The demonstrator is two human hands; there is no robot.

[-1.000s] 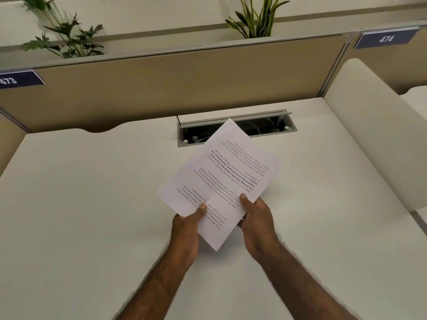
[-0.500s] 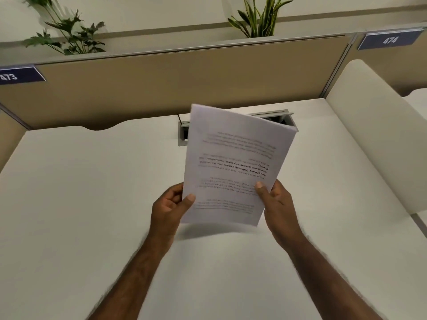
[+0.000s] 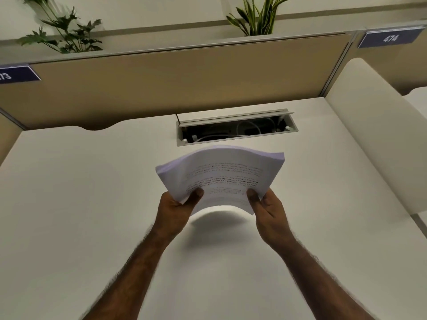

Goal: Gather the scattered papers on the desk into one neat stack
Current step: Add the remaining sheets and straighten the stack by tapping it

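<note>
Matt white paper stack (image 3: 221, 174)

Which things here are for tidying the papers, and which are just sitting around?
For the job:
papers, bowed upward, held by both hands
left hand
right hand
desk

Just there:
two plants
open cable box
number signs

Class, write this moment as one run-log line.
left hand: holds papers | right hand: holds papers | papers: bowed, above desk | stack not set down
</note>
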